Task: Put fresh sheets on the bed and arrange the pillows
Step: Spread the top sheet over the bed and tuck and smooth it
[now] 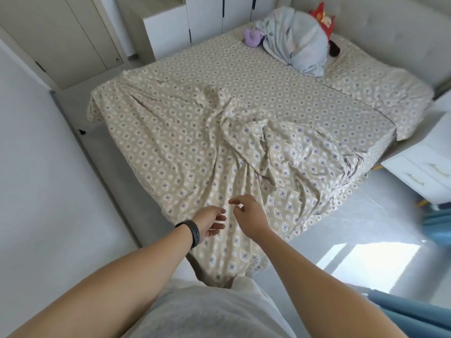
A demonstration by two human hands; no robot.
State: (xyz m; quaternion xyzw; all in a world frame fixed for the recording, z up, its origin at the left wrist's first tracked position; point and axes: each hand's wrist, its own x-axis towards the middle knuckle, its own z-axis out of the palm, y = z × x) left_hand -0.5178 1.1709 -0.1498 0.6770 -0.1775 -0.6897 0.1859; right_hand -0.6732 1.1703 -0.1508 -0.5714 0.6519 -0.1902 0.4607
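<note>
Matt woven cloth, beige and printed, heavily creased: sheet (219,142). Soft, crumpled pale-blue fabric: bundle (297,42). Plush purple toy (252,36). Glossy grey floor (366,235). Smooth white cabinets (207,18). Matt dark wristband (192,231).

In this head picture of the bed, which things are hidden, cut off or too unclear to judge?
- Red plush toy, head view: mostly hidden behind the pale blue bundle.
- Dark item beside the bundle: too small to identify.
- White drawer unit: cut by the right edge.
- Sheet hem: hidden by the person's shirt.
- Pillows: none identifiable.
</note>
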